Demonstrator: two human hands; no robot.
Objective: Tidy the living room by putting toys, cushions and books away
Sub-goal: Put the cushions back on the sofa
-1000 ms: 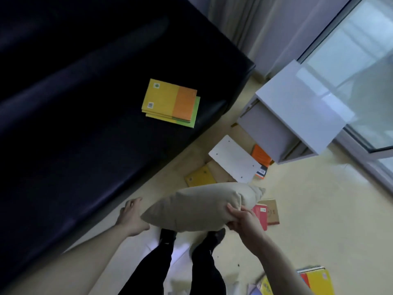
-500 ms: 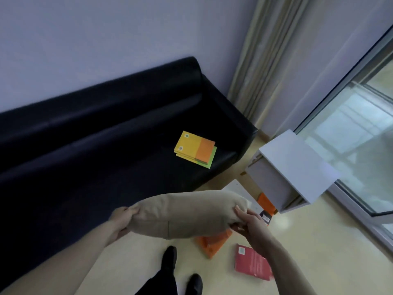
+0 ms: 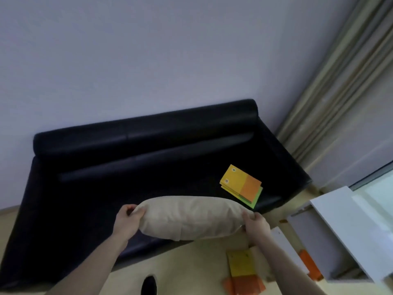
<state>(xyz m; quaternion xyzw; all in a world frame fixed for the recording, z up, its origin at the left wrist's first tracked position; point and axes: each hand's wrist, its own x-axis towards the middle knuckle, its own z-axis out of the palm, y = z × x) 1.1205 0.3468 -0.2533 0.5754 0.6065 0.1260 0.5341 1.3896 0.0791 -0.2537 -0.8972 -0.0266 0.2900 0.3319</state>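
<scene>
Both hands, left hand (image 3: 127,220) at 9 o'clock and right hand (image 3: 256,225) at 3 o'clock, curl their fingers (image 3: 246,216) tight on the soft beige cloth cushion (image 3: 191,218).

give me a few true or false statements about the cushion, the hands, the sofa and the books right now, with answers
1. Both hands hold the beige cushion, the left hand at one end and the right hand at the other. True.
2. The cushion already lies flat on the floor. False: it is held up in front of the black sofa.
3. A stack of yellow, orange and green books lies on the sofa seat. True.
4. The sofa is red. False: it is black.
5. No books are on the floor. False: yellow and orange books lie on the floor below the right hand.
</scene>
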